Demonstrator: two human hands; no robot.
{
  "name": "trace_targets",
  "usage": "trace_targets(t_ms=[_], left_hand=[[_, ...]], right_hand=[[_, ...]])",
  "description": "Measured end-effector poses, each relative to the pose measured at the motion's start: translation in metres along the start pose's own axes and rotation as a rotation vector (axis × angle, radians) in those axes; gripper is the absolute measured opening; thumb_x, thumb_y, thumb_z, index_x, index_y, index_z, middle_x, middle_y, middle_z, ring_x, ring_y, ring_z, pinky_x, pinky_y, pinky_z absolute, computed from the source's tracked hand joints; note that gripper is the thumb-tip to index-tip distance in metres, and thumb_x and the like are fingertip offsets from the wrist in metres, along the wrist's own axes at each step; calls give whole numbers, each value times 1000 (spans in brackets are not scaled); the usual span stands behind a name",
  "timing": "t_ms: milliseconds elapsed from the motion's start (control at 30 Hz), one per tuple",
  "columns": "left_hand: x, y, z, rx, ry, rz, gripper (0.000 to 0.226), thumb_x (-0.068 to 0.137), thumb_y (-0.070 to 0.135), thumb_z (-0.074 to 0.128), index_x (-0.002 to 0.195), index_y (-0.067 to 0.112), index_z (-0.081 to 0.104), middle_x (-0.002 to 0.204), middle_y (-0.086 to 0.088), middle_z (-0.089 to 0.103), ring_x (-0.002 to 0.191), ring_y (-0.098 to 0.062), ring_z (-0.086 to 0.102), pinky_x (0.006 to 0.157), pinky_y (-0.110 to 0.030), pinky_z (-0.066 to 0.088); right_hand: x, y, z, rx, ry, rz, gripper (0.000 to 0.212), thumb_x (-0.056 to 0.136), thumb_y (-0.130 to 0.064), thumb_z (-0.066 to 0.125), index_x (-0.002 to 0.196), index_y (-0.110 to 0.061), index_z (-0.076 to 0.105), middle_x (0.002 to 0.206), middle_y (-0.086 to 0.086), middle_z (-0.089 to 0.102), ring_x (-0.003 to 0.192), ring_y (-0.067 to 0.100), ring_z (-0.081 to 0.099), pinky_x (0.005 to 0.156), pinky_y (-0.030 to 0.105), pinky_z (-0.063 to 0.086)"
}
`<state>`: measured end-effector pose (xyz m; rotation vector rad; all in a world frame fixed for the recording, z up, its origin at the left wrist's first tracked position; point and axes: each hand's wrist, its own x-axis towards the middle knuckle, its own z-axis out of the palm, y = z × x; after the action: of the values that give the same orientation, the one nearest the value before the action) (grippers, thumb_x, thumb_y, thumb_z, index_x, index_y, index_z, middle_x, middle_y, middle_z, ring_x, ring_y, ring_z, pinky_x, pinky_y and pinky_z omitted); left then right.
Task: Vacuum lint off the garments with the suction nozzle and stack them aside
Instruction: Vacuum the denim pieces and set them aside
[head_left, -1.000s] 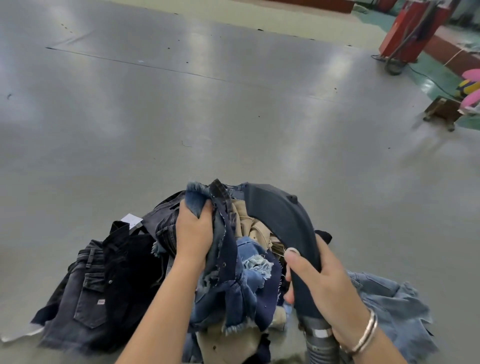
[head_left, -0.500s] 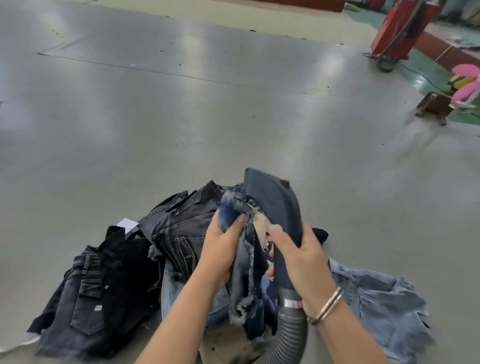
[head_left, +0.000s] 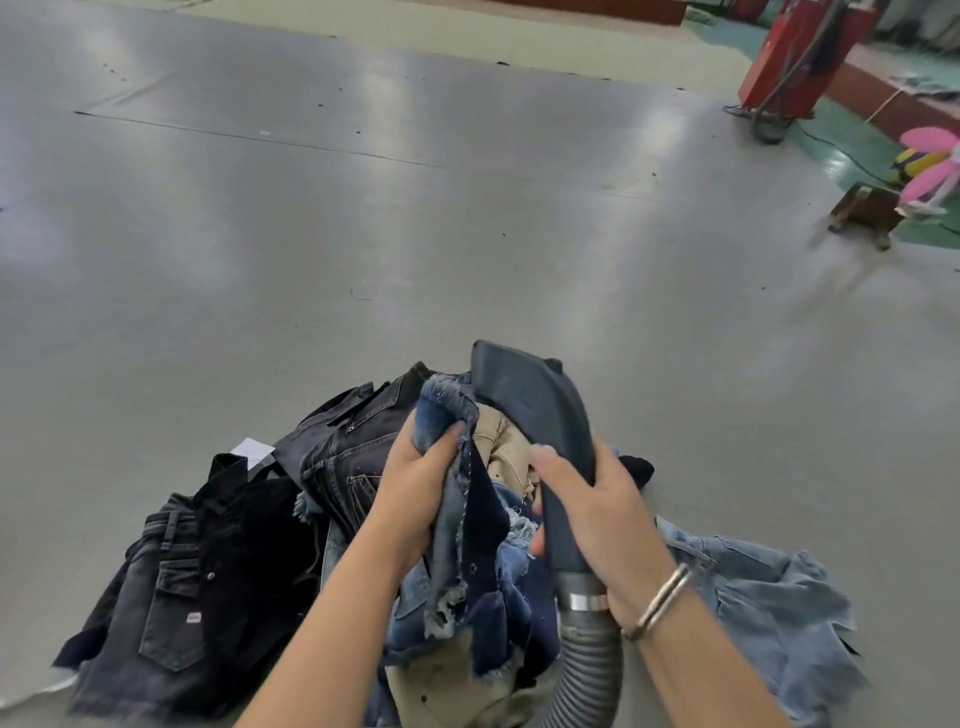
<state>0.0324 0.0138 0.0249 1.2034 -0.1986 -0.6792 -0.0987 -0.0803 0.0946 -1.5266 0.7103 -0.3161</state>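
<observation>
My left hand (head_left: 415, 483) bunches the frayed denim (head_left: 470, 525); right hand (head_left: 597, 514) wraps the nozzle (head_left: 535, 405), mouth just past the fabric. Risk: 1 loose fringe gets sucked in, jams hose (head_left: 587, 665).

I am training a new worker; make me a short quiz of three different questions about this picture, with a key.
1. True or false: the right hand grips the nozzle.
2. Which garment does the left hand hold? A) frayed blue denim B) the black jeans C) the light denim piece
3. Fill in: the ribbed ___ joins the nozzle below the metal ring.

Key:
1. True.
2. A, the frayed blue denim; the black jeans and the light denim piece lie on the floor.
3. hose.
</observation>
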Motion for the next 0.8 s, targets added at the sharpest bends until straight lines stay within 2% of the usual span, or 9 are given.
trace_targets(t_ms=[67,133,267,367,467,533,600,700,800], left_hand=[[1,4,-5,-109,-17,-34,6,79,27,70,81,22,72,74,-3,70,64,-14,68,55,-23,52],[3,7,-10,-206,-31,-50,12,78,32,72,69,24,70,65,0,64,55,-10,61,51,-21,50],[6,3,-9,-65,-17,-16,25,92,29,58,72,26,74,68,2,67,59,-10,63,55,-22,50],[2,0,-3,-43,-72,-18,28,85,25,63,58,22,64,53,4,54,47,-8,49,50,-22,40],[1,2,-4,-111,-127,-31,26,82,24,64,61,16,50,52,1,42,43,-10,37,43,-18,35],[2,4,-8,-135,-137,-27,27,83,24,60,60,15,48,53,0,39,45,-11,34,44,-19,32],[3,5,-7,-142,-137,-17,26,83,21,61,58,18,53,52,1,41,45,-10,36,45,-19,32],[1,1,-1,-100,-127,-26,27,80,19,59,54,22,56,50,2,44,44,-9,37,46,-21,33],[0,-1,-2,-84,-117,-37,28,84,22,61,57,18,53,51,1,44,44,-10,37,45,-20,34]], right_hand=[[-3,-4,-10,17,-12,3,11,86,-34,63,92,-25,60,60,5,59,44,22,58,43,27,49],[-13,-3,-19,41,-92,27,10,79,-42,66,84,-35,62,61,6,61,45,24,59,44,27,50],[-26,2,-17,7,-210,93,35,68,-52,67,97,-34,59,63,4,63,46,26,59,45,27,49],[-14,0,-10,35,-145,86,18,83,-36,65,96,-26,59,64,6,61,45,25,57,44,29,50],[-8,-6,-18,97,-97,71,5,83,-34,65,82,-31,63,66,10,59,44,25,55,44,30,50],[-15,-5,-27,108,-122,83,11,78,-43,69,76,-35,64,66,9,61,45,26,57,46,30,51],[-23,1,-29,79,-178,104,16,77,-48,72,80,-35,63,66,8,63,47,28,59,47,30,50],[-23,6,-23,69,-203,123,19,73,-49,74,81,-36,62,65,7,63,48,28,59,48,30,50],[-15,3,-16,74,-159,112,9,80,-41,66,79,-33,62,67,8,62,48,27,58,48,32,51]])
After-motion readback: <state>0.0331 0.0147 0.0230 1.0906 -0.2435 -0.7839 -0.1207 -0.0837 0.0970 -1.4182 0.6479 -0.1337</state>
